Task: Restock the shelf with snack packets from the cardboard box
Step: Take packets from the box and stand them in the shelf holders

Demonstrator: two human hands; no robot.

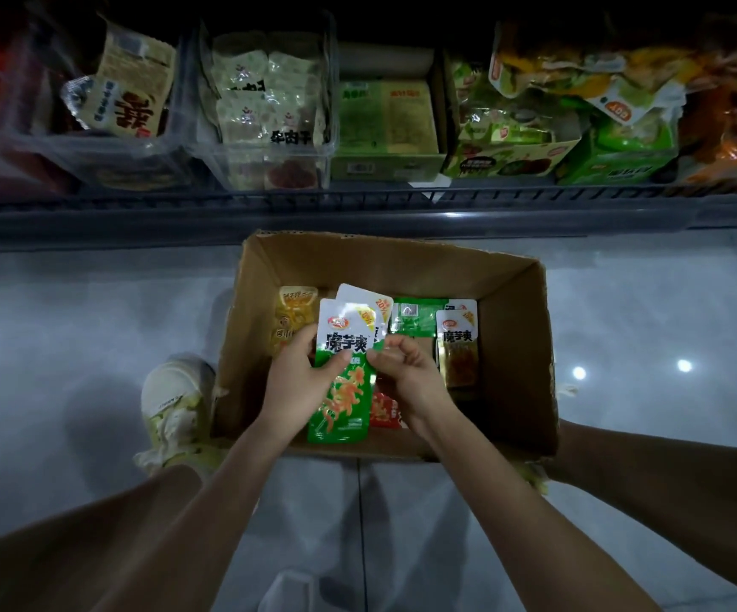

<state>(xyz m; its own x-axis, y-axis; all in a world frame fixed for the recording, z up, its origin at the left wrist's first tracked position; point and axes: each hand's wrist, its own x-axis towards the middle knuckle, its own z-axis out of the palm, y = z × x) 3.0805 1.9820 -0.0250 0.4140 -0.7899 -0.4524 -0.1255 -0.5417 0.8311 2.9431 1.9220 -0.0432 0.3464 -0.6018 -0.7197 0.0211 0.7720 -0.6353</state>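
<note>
The floor [71, 346] is made of pale grey glossy tiles, and two small round lights [684, 365] are reflected in it on the right. The room is dim. The cardboard box [512, 346] stands open on this floor, just in front of the shelf [357, 205], whose dark rail runs across the whole view. On the shelf are clear plastic bins [265, 103] with pale packets and, beside them, a green carton [384, 125]; the right end is heaped with bags.

Above the box, the left hand [300, 382] grips the green snack packets [344, 390] with its thumb on the front and its fingers behind. The right hand [406, 373] pinches their right edge with curled fingers. The packets are fanned, maybe two or three; the exact number is not clear.

Inside the box lie a yellow packet [293, 315] at the left, an orange packet [459, 346] at the right and a red packet [384, 410] under the hands. A light shoe [176, 390] rests on the floor just beside the box's left wall.
</note>
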